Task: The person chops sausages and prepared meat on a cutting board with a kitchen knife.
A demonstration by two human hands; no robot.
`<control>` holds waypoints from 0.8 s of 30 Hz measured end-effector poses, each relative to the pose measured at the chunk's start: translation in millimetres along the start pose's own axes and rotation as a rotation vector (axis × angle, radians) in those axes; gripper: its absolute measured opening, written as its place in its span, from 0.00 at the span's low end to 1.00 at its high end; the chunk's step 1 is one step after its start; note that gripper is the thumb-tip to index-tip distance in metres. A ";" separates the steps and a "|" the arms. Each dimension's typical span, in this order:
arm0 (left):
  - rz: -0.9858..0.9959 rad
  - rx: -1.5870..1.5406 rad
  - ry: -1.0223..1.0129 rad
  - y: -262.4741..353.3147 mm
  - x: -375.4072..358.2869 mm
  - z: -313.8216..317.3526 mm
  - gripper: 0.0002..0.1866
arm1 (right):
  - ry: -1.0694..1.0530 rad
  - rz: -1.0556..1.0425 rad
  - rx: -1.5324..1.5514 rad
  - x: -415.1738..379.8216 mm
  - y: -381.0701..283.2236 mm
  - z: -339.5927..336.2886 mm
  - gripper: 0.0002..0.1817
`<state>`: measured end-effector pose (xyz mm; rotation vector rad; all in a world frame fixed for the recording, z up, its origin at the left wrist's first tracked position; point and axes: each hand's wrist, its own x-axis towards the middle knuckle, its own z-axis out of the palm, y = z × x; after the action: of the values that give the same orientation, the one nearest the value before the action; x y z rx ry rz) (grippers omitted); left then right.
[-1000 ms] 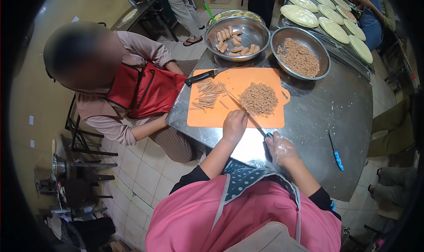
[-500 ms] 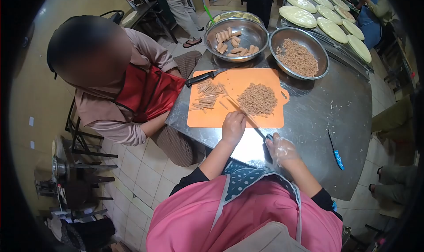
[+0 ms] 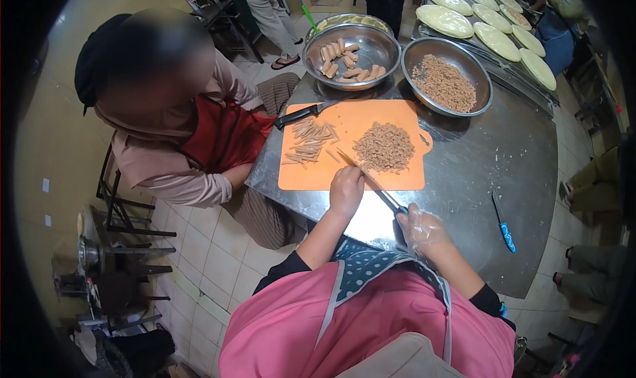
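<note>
My left hand [image 3: 346, 190] rests on the near edge of the orange cutting board [image 3: 397, 121], fingers curled beside the blade. My right hand [image 3: 423, 231], in a clear plastic glove, grips the dark handle of a long knife [image 3: 371, 179] whose blade runs up and left over the board. A heap of chopped sausage bits [image 3: 385, 146] lies at the board's middle. Several sausage strips [image 3: 310, 143] lie on its left part.
A second black-handled knife [image 3: 301, 114] lies at the board's far left corner. Two steel bowls stand behind: one with sausage pieces [image 3: 347, 47], one with chopped bits [image 3: 445, 75]. A blue-handled knife [image 3: 503, 224] lies right. A seated person in a red apron [image 3: 218, 136] is left. Dough rounds [image 3: 497, 40] fill a tray.
The seated person has leaned closer toward the table. My hands and the knife have stayed almost in place at the board's near edge.
</note>
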<state>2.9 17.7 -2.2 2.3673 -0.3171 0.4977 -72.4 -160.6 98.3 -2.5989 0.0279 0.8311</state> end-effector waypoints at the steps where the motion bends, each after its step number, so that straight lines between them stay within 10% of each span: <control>1: 0.000 0.004 -0.002 0.4 -0.1 -0.2 0.02 | -0.004 0.016 -0.046 -4.1 -0.2 0.1 0.22; 24: 0.020 -0.036 0.055 -0.9 -2.1 1.1 0.02 | -0.010 0.000 0.128 20.1 -1.0 0.5 0.22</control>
<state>1.6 17.8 -4.4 2.3130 -0.3229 0.5604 -56.1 -157.4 87.0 -2.4754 0.0758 0.8145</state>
